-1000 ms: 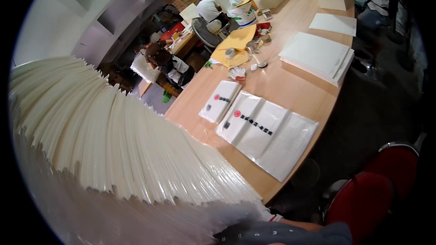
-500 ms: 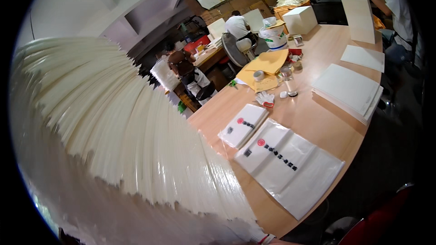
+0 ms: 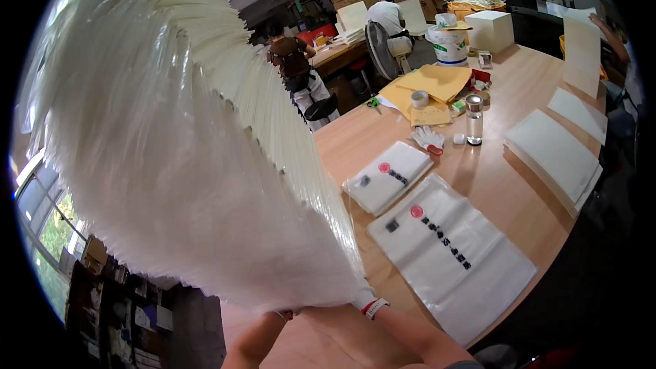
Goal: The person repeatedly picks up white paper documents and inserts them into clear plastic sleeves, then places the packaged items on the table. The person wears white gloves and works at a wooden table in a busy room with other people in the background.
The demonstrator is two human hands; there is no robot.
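Observation:
A big fanned stack of translucent white plastic sheets rises in front of me and fills the left half of the view. Along its lower edge my left hand holds it, most of that hand hidden behind the sheets. At the lower right corner my right hand, in a white glove with a band at the wrist, grips the same stack. Just to the right lie a flat pile of printed clear plastic bags and a smaller folded pile of bags.
On the wooden table are a white glove, a glass bottle, a tape roll, yellow envelopes, a white bucket and white board stacks. Several people work beyond; a fan stands behind the table.
The stack has swung more upright, and its broad face now turns toward me. Both my forearms have come into view at the bottom. The table appears shifted slightly to the right.

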